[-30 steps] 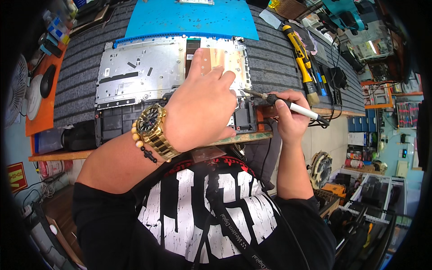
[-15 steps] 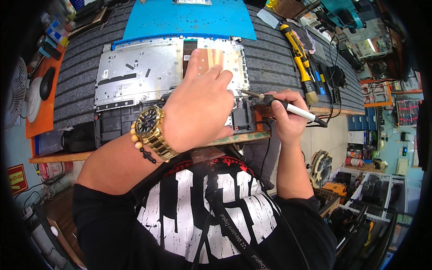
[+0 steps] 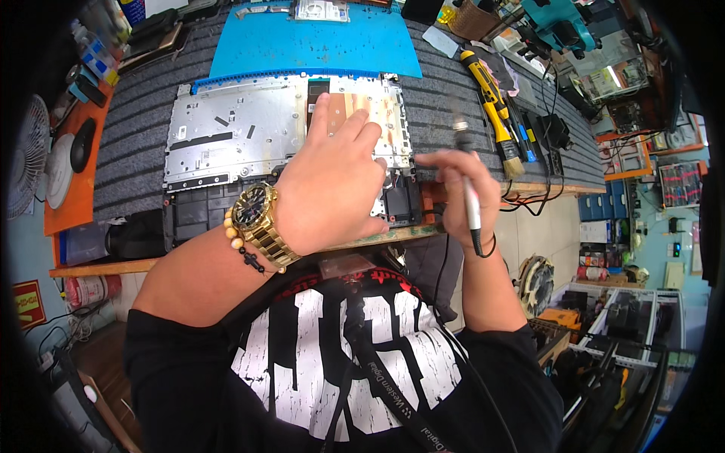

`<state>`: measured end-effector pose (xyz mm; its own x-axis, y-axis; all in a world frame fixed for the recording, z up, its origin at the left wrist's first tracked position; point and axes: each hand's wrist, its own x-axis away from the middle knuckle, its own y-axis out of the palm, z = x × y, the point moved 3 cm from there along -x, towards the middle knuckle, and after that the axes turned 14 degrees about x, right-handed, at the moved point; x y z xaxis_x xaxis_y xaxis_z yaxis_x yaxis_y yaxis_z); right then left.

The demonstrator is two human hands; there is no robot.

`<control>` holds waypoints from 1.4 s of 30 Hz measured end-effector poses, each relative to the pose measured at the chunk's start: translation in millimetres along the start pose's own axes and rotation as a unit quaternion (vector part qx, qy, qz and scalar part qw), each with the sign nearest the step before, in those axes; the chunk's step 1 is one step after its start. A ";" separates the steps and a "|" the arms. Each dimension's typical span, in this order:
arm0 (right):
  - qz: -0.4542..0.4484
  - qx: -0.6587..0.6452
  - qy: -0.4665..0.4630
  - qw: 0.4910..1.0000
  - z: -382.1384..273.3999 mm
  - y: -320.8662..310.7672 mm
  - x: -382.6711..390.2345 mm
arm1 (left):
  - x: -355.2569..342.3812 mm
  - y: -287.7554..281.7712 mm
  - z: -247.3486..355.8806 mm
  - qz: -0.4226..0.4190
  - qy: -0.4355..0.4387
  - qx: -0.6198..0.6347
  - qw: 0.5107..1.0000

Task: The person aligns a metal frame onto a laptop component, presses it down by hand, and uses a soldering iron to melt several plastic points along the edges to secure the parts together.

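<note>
As seen in the head view, two bare hands work at one silver metal panel (image 3: 234,155) of a laptop shell, lying on the bench (image 3: 106,266) directly before the wearer. The left hand (image 3: 332,170) rests palm down on the panel's right half, its fingers spread and grasping nothing; the index finger extends beside one copper-coloured patch (image 3: 339,113). The right hand (image 3: 470,185), just beside the panel's right edge, has its fingers closed around one white-handled soldering iron (image 3: 473,210), whose blurred tip points away from the wearer, over the bench. Three dark strips mark the panel left of the hand: one long (image 3: 200,141), two short. One watch (image 3: 255,208) and one beaded bracelet (image 3: 236,241) encircle the left wrist. Beyond the panel lies one blue mat (image 3: 317,49); to the right, one yellow-handled brush (image 3: 501,134).
</note>
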<state>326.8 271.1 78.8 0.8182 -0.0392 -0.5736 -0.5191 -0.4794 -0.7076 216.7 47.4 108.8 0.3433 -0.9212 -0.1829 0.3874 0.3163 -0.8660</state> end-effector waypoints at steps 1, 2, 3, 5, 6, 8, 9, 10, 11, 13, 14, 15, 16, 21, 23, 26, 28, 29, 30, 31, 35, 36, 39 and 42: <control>-0.032 0.065 -0.082 0.994 -3.8 0.4 -5.5 | 0.4 -1.2 0.0 -0.003 -0.003 -0.003 1.000; -0.050 0.054 -0.098 0.992 -6.6 3.9 -7.6 | 0.9 -1.9 0.1 -0.005 -0.007 -0.005 1.000; -0.060 0.058 -0.112 0.990 -8.2 3.9 -10.2 | 0.9 -1.9 0.3 -0.010 -0.011 -0.008 1.000; -0.092 0.073 -0.140 0.983 -9.5 3.8 -14.9 | 0.5 -1.8 -0.9 -0.014 -0.013 -0.013 1.000; -0.090 0.066 -0.142 0.984 -9.7 4.4 -16.5 | 0.2 -1.5 -1.8 -0.012 -0.013 -0.014 1.000; -0.092 0.066 -0.152 0.982 -9.6 5.5 -18.4 | 0.7 -0.2 -3.0 -0.007 -0.014 -0.017 1.000; -0.090 0.062 -0.159 0.981 -9.2 5.4 -19.0 | 0.7 0.5 -3.3 -0.004 -0.015 -0.019 1.000; -0.101 0.063 -0.157 0.980 -8.0 6.9 -19.5 | 0.6 1.2 -3.4 -0.001 -0.014 -0.022 1.000; -0.112 0.065 -0.154 0.980 -6.9 8.7 -19.7 | 0.7 1.6 -3.1 0.001 -0.013 -0.022 1.000; -0.124 0.062 -0.146 0.979 -3.9 7.3 -20.5 | 0.3 1.1 -3.1 0.004 -0.014 -0.024 1.000; -0.125 0.056 -0.139 0.981 -2.9 5.4 -20.0 | 0.3 1.0 -2.8 0.002 -0.012 -0.021 1.000; -0.121 0.048 -0.135 0.982 -2.0 3.2 -20.1 | 0.1 0.8 -2.9 -0.003 -0.014 -0.017 1.000; -0.098 0.030 -0.128 0.986 -1.3 3.9 -20.9 | 0.2 0.3 -3.5 -0.008 -0.017 -0.014 1.000; -0.136 0.024 -0.122 0.983 -0.7 15.6 -15.2 | -0.5 -0.3 -3.3 -0.006 -0.016 -0.019 1.000; -0.093 -0.002 -0.109 0.990 5.2 11.8 -13.9 | -1.3 -0.8 -3.4 0.003 -0.011 -0.026 1.000; 0.028 -0.104 -0.022 0.994 20.7 10.7 -9.4 | 0.1 0.0 -3.4 -0.014 -0.011 -0.032 0.999; 0.107 -0.142 0.004 0.984 37.2 9.6 -13.0 | -1.4 0.5 -3.8 -0.022 -0.008 -0.040 0.999; 0.151 -0.193 0.033 0.969 45.2 13.5 -13.9 | -1.7 0.0 -3.9 -0.014 -0.004 -0.040 0.999; 0.146 -0.227 0.076 0.960 53.6 15.5 -15.0 | -1.8 -0.1 -3.8 -0.006 -0.002 -0.039 0.999; 0.143 -0.255 0.110 0.950 60.7 16.8 -15.5 | -1.9 0.3 -3.7 -0.005 0.000 -0.043 0.999; 0.167 -0.323 0.184 0.913 76.6 15.2 -14.1 | -2.5 6.4 -1.0 0.000 0.005 -0.043 0.999; 0.176 -0.322 0.196 0.909 78.3 14.7 -12.1 | -2.3 9.5 1.0 -0.001 0.000 -0.047 0.999; 0.175 -0.321 0.189 0.911 84.5 14.9 -8.0 | 1.0 19.4 9.7 0.000 -0.013 -0.074 0.997; 0.181 -0.331 0.177 0.909 97.0 16.7 -5.1 | 10.9 19.6 22.3 0.047 0.000 -0.074 0.996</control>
<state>290.0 348.4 29.8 0.7125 -0.5226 -0.4682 -0.6032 -0.7971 -0.0283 247.1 48.6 100.2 0.3722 -0.8891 -0.2665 0.2232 0.3644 -0.9041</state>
